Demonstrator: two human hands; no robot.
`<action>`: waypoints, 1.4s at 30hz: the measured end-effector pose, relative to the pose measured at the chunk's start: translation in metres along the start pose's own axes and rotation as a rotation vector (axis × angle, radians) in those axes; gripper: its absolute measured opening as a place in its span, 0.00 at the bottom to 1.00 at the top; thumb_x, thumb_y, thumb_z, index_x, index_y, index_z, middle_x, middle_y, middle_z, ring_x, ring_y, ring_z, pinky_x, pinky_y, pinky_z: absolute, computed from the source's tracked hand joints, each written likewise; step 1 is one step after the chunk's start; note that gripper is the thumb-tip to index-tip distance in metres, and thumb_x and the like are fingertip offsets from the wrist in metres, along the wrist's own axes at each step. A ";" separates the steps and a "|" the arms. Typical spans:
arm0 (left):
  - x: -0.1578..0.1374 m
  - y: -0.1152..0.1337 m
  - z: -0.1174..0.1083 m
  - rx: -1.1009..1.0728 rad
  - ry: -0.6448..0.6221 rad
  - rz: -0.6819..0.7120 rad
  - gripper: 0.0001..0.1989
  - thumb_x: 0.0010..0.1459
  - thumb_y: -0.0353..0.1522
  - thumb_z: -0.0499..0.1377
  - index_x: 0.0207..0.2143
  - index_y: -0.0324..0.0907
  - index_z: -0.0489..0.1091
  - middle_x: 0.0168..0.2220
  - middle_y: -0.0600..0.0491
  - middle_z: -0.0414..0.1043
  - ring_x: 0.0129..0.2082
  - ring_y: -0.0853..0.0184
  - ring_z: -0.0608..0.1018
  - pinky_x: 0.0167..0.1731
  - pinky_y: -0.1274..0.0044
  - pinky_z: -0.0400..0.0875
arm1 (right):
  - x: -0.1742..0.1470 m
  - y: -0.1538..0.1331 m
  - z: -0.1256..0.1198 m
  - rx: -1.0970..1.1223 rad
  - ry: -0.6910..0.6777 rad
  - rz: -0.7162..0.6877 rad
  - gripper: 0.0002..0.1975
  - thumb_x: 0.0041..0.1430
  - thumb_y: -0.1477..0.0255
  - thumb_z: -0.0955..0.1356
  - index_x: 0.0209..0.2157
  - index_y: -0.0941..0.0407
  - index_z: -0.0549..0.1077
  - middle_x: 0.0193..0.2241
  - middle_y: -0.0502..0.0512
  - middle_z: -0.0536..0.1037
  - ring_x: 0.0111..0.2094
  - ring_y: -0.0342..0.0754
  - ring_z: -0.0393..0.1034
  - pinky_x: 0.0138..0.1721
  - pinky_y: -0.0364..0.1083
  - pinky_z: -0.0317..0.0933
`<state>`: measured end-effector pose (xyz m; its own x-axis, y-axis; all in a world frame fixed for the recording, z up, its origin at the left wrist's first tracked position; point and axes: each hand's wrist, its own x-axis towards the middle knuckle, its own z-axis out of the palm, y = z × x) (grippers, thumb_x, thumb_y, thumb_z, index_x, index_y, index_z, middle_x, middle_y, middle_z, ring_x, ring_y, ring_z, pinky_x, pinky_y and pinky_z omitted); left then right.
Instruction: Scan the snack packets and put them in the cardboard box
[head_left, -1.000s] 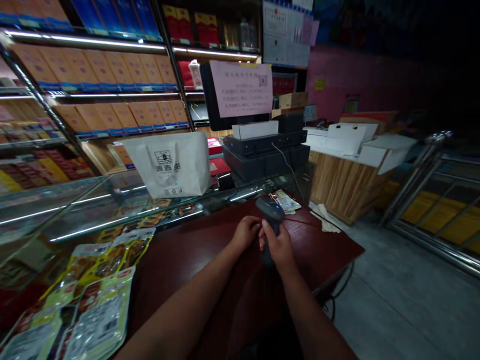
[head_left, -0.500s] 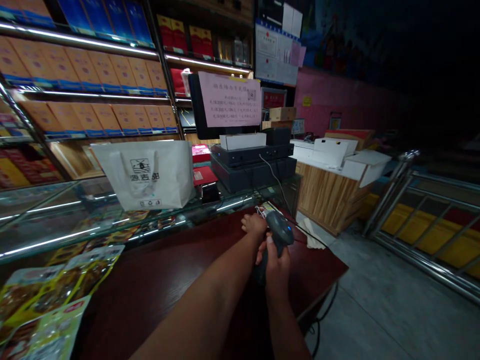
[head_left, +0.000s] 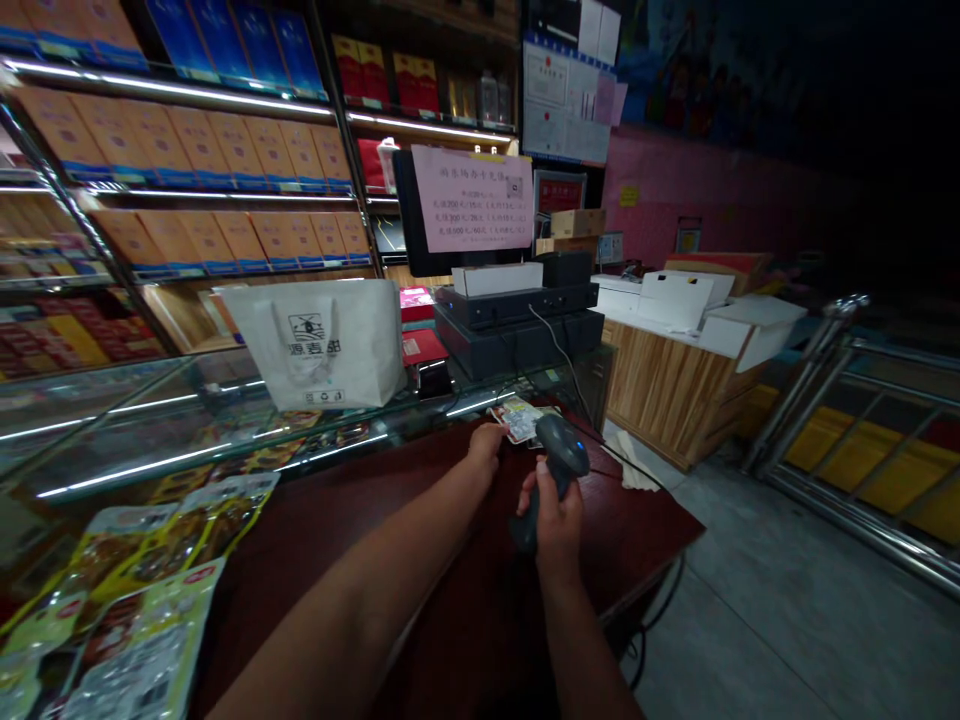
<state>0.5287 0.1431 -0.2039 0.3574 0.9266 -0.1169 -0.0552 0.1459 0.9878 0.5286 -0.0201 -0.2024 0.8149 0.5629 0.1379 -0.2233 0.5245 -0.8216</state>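
In my right hand (head_left: 559, 515) is a dark grey barcode scanner (head_left: 561, 447), its handle wrapped by my fingers and a small blue light lit on its head. My left hand (head_left: 487, 441) reaches forward over the dark red table and is closed on the near left corner of a small snack packet (head_left: 516, 418). Part of that packet lies behind the scanner's head, which points toward it. The left fingertips are partly hidden. More snack packets (head_left: 161, 610), yellow-edged and shiny, lie at the left side of the table.
A white paper bag (head_left: 330, 345) stands on the glass counter (head_left: 187, 400). Behind it are a monitor with a pink notice (head_left: 472, 200) and a black cash drawer (head_left: 517, 343). Boxed goods fill the shelves. A metal railing (head_left: 900, 440) stands at the right; cables hang by the table edge.
My left hand has drawn slightly left, away from the scanner, and more of the packet shows. The right hand still holds the scanner. The view has shifted slightly.
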 end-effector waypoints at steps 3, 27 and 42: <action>-0.029 0.005 -0.046 -0.054 0.022 -0.022 0.09 0.57 0.35 0.66 0.31 0.38 0.70 0.31 0.52 0.74 0.30 0.68 0.77 0.32 0.75 0.73 | -0.002 0.000 0.001 -0.015 -0.027 0.018 0.22 0.53 0.52 0.73 0.38 0.55 0.69 0.20 0.41 0.72 0.13 0.39 0.62 0.13 0.39 0.58; -0.163 0.021 -0.257 0.030 0.385 0.500 0.13 0.49 0.39 0.67 0.29 0.43 0.69 0.25 0.57 0.74 0.26 0.69 0.75 0.30 0.79 0.68 | -0.101 0.031 0.049 -0.253 -0.569 0.255 0.22 0.57 0.50 0.70 0.37 0.57 0.73 0.19 0.44 0.74 0.13 0.40 0.63 0.13 0.39 0.58; -0.159 0.023 -0.270 0.096 0.474 0.551 0.10 0.50 0.39 0.64 0.29 0.44 0.68 0.23 0.58 0.70 0.24 0.69 0.72 0.28 0.79 0.66 | -0.112 0.033 0.050 -0.481 -0.692 0.152 0.17 0.59 0.56 0.70 0.26 0.54 0.70 0.13 0.44 0.70 0.13 0.43 0.64 0.18 0.42 0.60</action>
<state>0.2190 0.0929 -0.1907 -0.1413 0.9103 0.3892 -0.0211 -0.3958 0.9181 0.4037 -0.0339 -0.2176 0.2494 0.9505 0.1855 0.0753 0.1720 -0.9822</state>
